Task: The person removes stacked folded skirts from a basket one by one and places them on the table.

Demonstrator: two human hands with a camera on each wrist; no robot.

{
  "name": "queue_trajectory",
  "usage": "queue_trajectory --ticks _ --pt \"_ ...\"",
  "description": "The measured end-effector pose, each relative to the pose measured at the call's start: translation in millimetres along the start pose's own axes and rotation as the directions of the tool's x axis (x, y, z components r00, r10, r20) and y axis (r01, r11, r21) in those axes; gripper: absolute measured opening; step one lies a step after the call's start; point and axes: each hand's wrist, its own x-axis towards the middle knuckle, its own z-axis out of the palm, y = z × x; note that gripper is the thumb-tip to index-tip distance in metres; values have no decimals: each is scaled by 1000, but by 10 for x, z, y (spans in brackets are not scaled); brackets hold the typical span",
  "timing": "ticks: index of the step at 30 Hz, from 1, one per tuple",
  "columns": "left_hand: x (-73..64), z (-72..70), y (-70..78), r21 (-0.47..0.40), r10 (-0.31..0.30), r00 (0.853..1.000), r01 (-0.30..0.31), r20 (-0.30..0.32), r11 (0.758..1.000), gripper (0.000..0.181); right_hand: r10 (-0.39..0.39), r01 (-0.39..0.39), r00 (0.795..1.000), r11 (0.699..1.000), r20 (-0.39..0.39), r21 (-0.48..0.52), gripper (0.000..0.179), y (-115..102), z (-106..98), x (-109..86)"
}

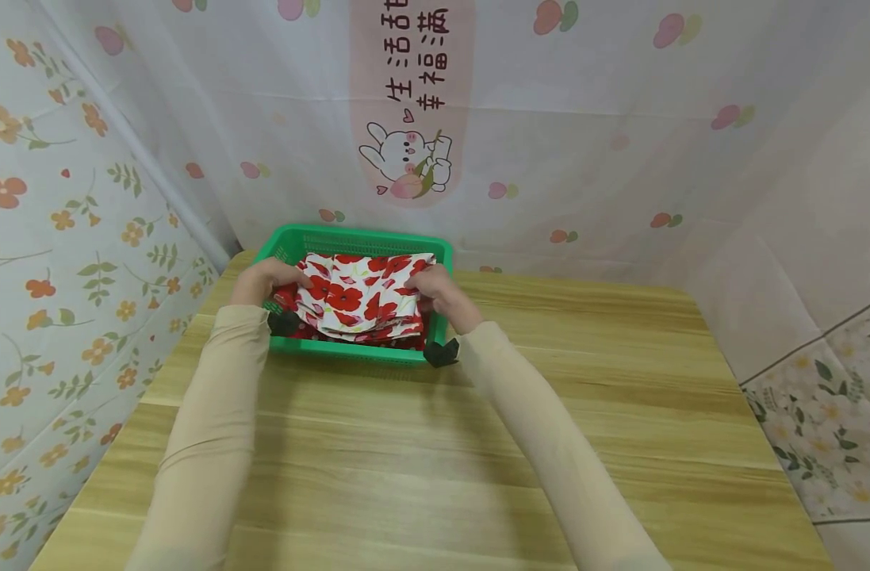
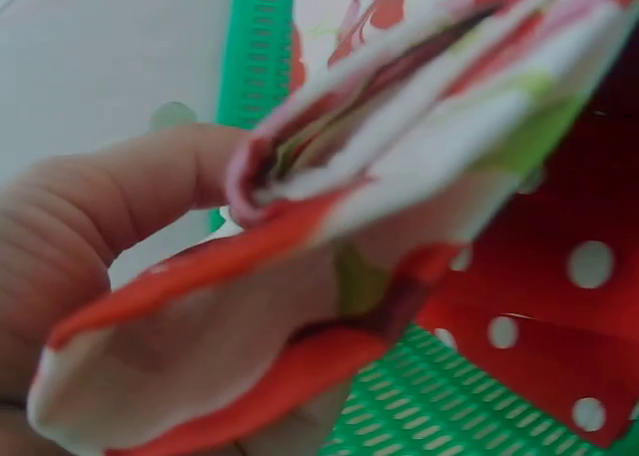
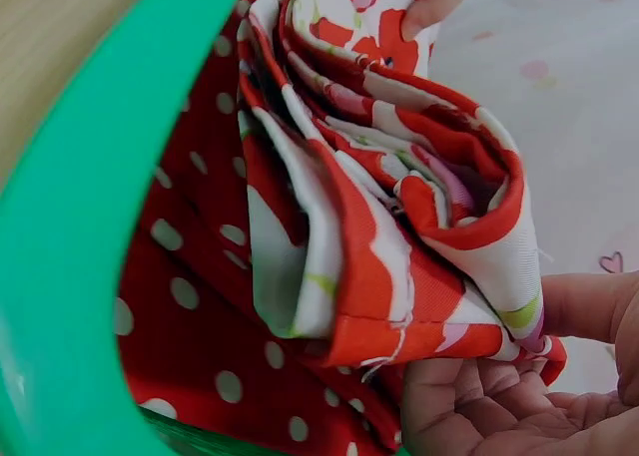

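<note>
A folded white cloth with red flowers [image 1: 356,297] lies at the top of a green plastic basket [image 1: 356,350]. My left hand [image 1: 266,277] grips its left end; in the left wrist view the thumb sits on one side of the folded layers [image 2: 399,187] and the other fingers are mostly hidden beneath. At the right end my right hand [image 1: 442,292] pinches the cloth, thumb above and curled fingers below, as the right wrist view shows. Under it in the basket is a red cloth with white dots [image 3: 225,306].
The basket stands at the back left of a wooden table [image 1: 584,412], close to a white printed curtain [image 1: 570,143]. Another flowered curtain [image 1: 85,238] hangs along the left side. Dark bands [image 1: 442,353] sit at the wrists.
</note>
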Motion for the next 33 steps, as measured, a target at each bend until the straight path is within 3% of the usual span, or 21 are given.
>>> queue_trajectory --ticks 4,17,33 --pt "-84 -38 99 29 35 999 -35 -23 999 70 2 -3 999 1000 33 22 32 -57 -78 -28" --pt "-347 -106 343 -3 137 990 -137 -46 991 66 -78 78 995 997 68 8 40 -290 -406 -227" --pt "-554 103 596 -152 220 974 -224 -46 963 49 -171 170 983 985 70 14 42 -307 -897 -542"
